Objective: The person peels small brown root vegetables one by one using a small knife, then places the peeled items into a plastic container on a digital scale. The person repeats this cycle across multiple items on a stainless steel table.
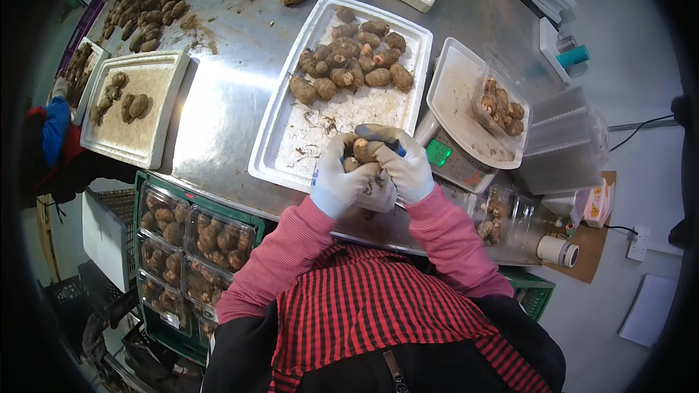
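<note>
Both my hands wear pale work gloves and meet over the near edge of a white foam tray (284, 142). Between them are two small brown taro corms. The upper corm (362, 150) is gripped by the fingers of my right hand (405, 166). Against the palm of my left hand (339, 174) rests the lower corm (350, 164), partly hidden by the fingers. Under the hands a clear plastic container (377, 194) shows in part; its contents are hard to make out. Many soil-covered taro corms (344, 54) lie heaped in the tray's far half, with root scraps nearer me.
To the right, a digital scale (458, 158) with a lit green display carries an open clear box of corms (497, 106). Stacked clear containers (568, 142) stand beyond. Filled boxes sit in a green crate (262, 224) at lower left. A co-worker's blue-sleeved arm (55, 131) reaches in at far left.
</note>
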### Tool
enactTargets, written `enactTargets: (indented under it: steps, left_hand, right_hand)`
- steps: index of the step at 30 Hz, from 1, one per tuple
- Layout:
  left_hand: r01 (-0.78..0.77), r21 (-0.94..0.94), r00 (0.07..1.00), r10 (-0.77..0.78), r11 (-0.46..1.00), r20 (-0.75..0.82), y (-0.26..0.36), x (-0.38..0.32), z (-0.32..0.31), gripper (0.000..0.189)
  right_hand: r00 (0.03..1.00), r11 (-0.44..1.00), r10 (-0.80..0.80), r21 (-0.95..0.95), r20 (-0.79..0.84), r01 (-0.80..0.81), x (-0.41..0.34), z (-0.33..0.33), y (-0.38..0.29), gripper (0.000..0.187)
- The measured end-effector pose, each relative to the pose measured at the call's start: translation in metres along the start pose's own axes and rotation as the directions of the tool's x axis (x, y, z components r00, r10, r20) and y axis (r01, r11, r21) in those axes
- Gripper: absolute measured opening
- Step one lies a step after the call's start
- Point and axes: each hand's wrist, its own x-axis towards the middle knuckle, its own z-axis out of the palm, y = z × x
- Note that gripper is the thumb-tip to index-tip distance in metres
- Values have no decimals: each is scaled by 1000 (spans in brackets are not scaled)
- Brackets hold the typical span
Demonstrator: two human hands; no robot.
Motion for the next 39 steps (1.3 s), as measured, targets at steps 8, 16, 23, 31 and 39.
enactTargets:
  steps: [8, 16, 23, 31, 39]
  left_hand:
    - [-17, -84, 992, 28, 996, 127, 0, -14, -22, 59]
    - [32, -238, 994, -5, 971, 109, -4, -9, -47, 62]
    - [158, -308, 982, -116, 938, 151, -11, 1, -49, 59]
    - [231, -426, 959, -130, 875, 253, -7, 1, -48, 53]
    - [266, -303, 953, -203, 915, 224, -5, -1, -37, 53]
  right_hand:
    - [963, 986, 81, -120, -256, -115, 29, -16, 20, 29]
    - [983, 948, -6, -311, 185, 64, 7, -6, 21, 36]
    - [964, 857, -260, -444, 62, 260, 2, 14, 14, 45]
    - [995, 998, 34, 44, 90, -38, -1, -1, 4, 52]
    - [975, 834, -195, -506, 106, 222, -7, -13, 8, 56]
